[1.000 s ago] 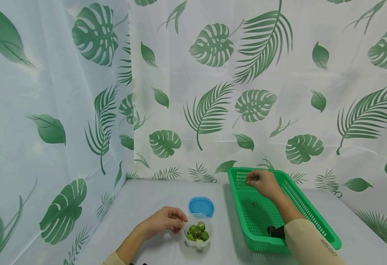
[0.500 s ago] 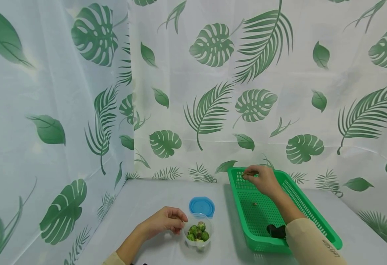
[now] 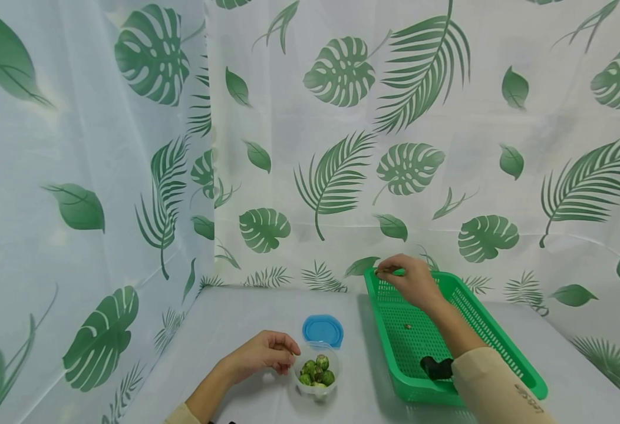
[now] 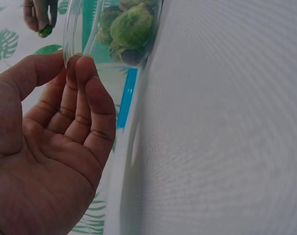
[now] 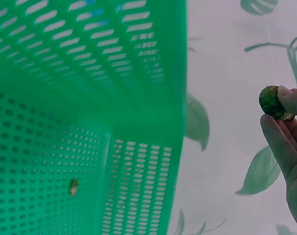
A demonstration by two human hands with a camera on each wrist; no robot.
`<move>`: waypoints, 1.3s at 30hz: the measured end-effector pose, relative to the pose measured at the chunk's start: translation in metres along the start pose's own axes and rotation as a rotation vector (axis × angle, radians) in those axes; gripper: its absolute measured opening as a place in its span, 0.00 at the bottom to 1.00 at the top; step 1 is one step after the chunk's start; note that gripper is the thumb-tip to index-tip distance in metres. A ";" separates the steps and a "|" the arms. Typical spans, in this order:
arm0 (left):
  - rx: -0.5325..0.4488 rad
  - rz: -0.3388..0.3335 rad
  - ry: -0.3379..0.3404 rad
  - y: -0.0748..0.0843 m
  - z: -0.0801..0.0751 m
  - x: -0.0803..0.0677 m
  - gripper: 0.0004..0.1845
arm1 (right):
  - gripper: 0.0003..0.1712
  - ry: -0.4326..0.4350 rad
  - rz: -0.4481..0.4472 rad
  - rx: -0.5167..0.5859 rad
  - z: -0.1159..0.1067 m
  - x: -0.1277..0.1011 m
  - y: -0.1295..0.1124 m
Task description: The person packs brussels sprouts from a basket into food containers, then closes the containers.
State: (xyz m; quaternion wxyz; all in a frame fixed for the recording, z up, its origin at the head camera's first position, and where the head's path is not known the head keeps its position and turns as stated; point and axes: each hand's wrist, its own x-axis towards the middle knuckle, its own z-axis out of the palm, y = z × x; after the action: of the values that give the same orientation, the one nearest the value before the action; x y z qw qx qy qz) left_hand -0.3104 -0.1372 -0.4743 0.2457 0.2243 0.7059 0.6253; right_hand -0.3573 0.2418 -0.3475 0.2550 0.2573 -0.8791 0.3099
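Above the green basket's (image 3: 501,347) far corner, right hand (image 3: 413,282) raised, pinching a Brussels sprout (image 5: 271,102), left hand (image 3: 262,355) curled loosely, fingertips touching the clear tub (image 3: 317,372) of sprouts, blue lid (image 3: 323,329) just behind.

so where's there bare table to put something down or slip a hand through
Bare table lies left of and behind the blue lid, up to the curtain, and in a strip between the clear cup and the green basket. It is crowded where the left hand touches the cup, with the lid just behind.
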 end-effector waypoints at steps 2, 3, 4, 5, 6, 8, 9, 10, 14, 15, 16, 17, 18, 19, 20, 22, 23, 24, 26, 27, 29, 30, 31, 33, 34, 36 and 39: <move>0.001 0.000 0.000 0.000 0.000 0.000 0.16 | 0.06 0.006 -0.023 0.027 0.001 0.002 -0.006; 0.001 0.000 0.000 0.000 0.000 0.000 0.16 | 0.06 0.008 -0.035 0.039 0.002 0.003 -0.009; 0.001 0.000 0.000 0.001 0.000 0.000 0.15 | 0.06 0.008 -0.046 0.056 0.002 0.004 -0.012; 0.002 0.001 0.000 0.001 0.000 0.000 0.15 | 0.06 0.008 -0.054 0.071 0.003 0.005 -0.015; 0.002 0.001 0.000 0.001 0.000 0.000 0.15 | 0.06 0.009 -0.057 0.082 0.004 0.006 -0.018; 0.004 0.001 0.000 0.001 0.000 0.000 0.16 | 0.06 0.007 -0.062 0.099 0.005 0.007 -0.024; 0.005 0.001 0.000 0.001 0.000 0.000 0.16 | 0.06 0.006 -0.060 0.104 0.005 0.008 -0.026; 0.007 0.001 0.001 0.001 0.000 0.000 0.16 | 0.06 0.007 -0.059 0.110 0.006 0.008 -0.029; 0.013 -0.001 0.004 0.001 0.000 -0.001 0.17 | 0.06 0.012 -0.073 0.119 0.008 0.010 -0.037; 0.014 -0.002 0.006 0.001 0.000 -0.001 0.17 | 0.07 0.014 -0.080 0.121 0.008 0.010 -0.039; 0.014 -0.003 0.006 0.001 0.000 0.000 0.16 | 0.07 0.016 -0.091 0.128 0.009 0.010 -0.042; 0.013 -0.004 0.007 0.001 0.000 0.000 0.16 | 0.07 0.016 -0.099 0.133 0.009 0.011 -0.044; 0.013 -0.005 0.008 0.001 0.000 0.000 0.15 | 0.07 0.017 -0.109 0.140 0.010 0.011 -0.046; 0.012 -0.006 0.009 0.001 0.000 0.000 0.15 | 0.07 0.018 -0.119 0.147 0.011 0.011 -0.048; 0.011 -0.007 0.008 0.001 0.000 0.000 0.15 | 0.07 0.017 -0.127 0.153 0.011 0.011 -0.050; 0.009 -0.008 0.007 0.000 0.000 0.000 0.15 | 0.08 0.019 -0.143 0.164 0.013 0.011 -0.052; 0.008 -0.008 0.007 0.000 0.000 0.000 0.15 | 0.08 0.019 -0.149 0.166 0.013 0.011 -0.053; 0.006 -0.009 0.004 0.000 0.000 0.000 0.16 | 0.09 0.020 -0.154 0.171 0.014 0.012 -0.055; 0.003 -0.007 0.001 0.000 0.000 0.001 0.17 | 0.09 0.018 -0.157 0.179 0.015 0.012 -0.057; 0.002 -0.006 -0.001 0.000 0.000 0.001 0.17 | 0.09 0.018 -0.160 0.183 0.016 0.012 -0.059; 0.001 -0.004 0.001 0.000 0.000 0.001 0.16 | 0.09 0.014 -0.158 0.195 0.017 0.012 -0.062; 0.000 -0.004 0.000 0.000 0.000 0.001 0.16 | 0.09 0.013 -0.158 0.200 0.017 0.012 -0.063; 0.001 -0.003 0.001 0.000 0.000 0.001 0.15 | 0.09 0.013 -0.160 0.205 0.018 0.012 -0.064; 0.001 -0.003 0.001 0.000 0.000 0.001 0.15 | 0.09 0.010 -0.165 0.219 0.019 0.011 -0.066; 0.001 -0.004 0.002 0.000 0.000 0.000 0.14 | 0.08 0.008 -0.167 0.227 0.020 0.011 -0.068; 0.000 -0.005 0.001 0.000 0.000 0.000 0.15 | 0.08 0.002 -0.176 0.238 0.021 0.010 -0.070; -0.001 -0.008 0.003 0.000 0.000 0.000 0.16 | 0.09 -0.015 -0.186 0.249 0.023 0.009 -0.075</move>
State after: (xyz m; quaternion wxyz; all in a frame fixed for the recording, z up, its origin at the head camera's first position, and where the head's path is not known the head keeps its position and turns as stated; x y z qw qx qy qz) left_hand -0.3107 -0.1367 -0.4740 0.2474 0.2204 0.7069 0.6249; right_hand -0.3250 0.1733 -0.3266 0.2422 0.3694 -0.8081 0.3898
